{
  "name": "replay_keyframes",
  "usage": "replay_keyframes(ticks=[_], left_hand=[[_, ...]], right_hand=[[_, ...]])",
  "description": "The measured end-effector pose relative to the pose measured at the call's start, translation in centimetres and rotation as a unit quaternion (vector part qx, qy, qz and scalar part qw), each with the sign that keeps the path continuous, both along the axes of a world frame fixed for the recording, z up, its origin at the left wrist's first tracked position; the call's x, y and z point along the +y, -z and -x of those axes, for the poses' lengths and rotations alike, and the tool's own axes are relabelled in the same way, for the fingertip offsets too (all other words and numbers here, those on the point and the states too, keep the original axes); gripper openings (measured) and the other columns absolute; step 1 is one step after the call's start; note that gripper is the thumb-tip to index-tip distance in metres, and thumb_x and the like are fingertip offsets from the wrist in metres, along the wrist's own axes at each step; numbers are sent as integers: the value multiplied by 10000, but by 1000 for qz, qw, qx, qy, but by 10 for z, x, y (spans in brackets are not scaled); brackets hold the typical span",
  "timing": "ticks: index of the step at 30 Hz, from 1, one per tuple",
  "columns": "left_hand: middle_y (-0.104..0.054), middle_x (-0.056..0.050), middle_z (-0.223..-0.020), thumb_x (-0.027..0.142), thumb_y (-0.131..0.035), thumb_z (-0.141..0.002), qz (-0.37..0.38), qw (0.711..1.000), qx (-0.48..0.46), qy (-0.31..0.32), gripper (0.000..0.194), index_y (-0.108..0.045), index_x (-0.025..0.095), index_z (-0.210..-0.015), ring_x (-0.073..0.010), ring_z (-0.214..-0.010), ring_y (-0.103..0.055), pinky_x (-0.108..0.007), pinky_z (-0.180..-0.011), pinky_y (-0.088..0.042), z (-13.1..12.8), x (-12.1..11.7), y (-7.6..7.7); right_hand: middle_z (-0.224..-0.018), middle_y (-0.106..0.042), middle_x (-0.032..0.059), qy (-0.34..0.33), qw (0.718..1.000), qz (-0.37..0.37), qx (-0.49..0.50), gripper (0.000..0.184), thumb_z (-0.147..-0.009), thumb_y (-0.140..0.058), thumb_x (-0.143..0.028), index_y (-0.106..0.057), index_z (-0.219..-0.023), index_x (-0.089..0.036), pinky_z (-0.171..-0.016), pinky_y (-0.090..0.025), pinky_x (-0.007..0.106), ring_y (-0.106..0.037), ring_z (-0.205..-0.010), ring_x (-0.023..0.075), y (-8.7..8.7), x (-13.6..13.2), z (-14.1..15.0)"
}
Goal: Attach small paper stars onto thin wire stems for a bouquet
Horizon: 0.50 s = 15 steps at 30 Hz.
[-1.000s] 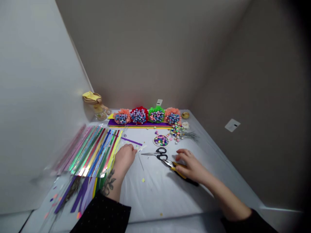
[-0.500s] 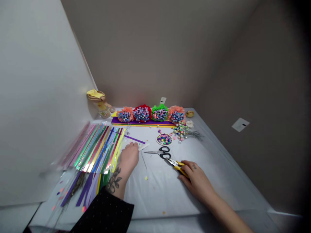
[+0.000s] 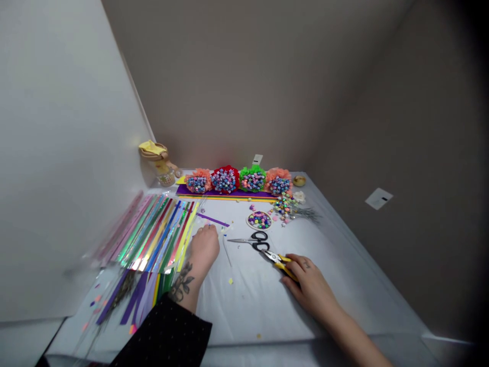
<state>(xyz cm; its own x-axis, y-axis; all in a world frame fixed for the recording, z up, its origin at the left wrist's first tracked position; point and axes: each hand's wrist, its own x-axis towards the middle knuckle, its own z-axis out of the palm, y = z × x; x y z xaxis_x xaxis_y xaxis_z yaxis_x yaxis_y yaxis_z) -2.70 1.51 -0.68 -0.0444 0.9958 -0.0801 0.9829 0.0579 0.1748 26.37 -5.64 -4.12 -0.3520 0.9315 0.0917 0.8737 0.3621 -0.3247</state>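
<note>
My left hand (image 3: 205, 244) is closed, its fingers curled down on the white table beside a narrow purple paper strip (image 3: 213, 219). What lies under those fingers is hidden from me. A thin wire (image 3: 227, 251) rests just to the right of it. My right hand (image 3: 307, 280) is wrapped round the yellow handles of a pair of pliers (image 3: 280, 264), whose metal jaws point up and left. Black-handled scissors (image 3: 254, 240) lie between the hands, close to the pliers' tip.
Colourful strips (image 3: 156, 234) in clear film lie at left. An oval dish of paper stars (image 3: 260, 220) stands beyond the scissors, with wire stems (image 3: 307, 214) to its right. Several star bouquets (image 3: 225, 179) line the back, near a cup-like holder (image 3: 158, 158).
A small white piece that showed beside my left fingers is no longer visible. My right hand with the pliers has stayed almost still; the view shifted slightly.
</note>
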Motion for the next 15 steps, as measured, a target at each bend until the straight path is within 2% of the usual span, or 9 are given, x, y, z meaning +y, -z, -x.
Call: replay_keyframes(ticks=[7, 11, 13, 15], left_hand=[[-655, -92, -865, 217, -360, -905, -30, 998, -44, -42, 222, -569, 160, -954, -220, -830, -617, -304, -712, -434, 14, 9, -6], [-610, -129, -1077, 218, -420, -879, -62, 996, -49, -45, 232, -571, 146, -1040, -236, -1034, -554, -326, -890, -394, 21, 11, -10], [-617, -109, -1041, 264, -464, -863, -56, 997, -53, -27, 202, -606, 165, -967, -233, -1020, -556, -318, -902, -391, 20, 9, -10], [-631, -90, -934, 303, -521, -829, -36, 998, -55, -8, 167, -626, 175, -851, -235, -942, -580, -318, -848, -418, 17, 6, -6]], right_hand=[[-1182, -571, 125, 4, 1000, -2, 11, 160, -833, -534, -287, -589, -959, -205, -866, -447, 466, -512, -1077, 296, 4, 0, -1], [-1184, -569, 128, 9, 1000, -5, 11, 161, -829, -539, -288, -589, -954, -200, -864, -446, 466, -508, -1080, 298, 5, -1, -1], [-1184, -568, 128, 9, 1000, -7, 14, 160, -827, -540, -290, -590, -951, -202, -861, -447, 466, -512, -1071, 297, 4, -2, -1], [-1180, -571, 125, 10, 1000, -9, 19, 161, -826, -542, -294, -591, -951, -206, -861, -449, 464, -517, -1065, 294, 4, -2, 0]])
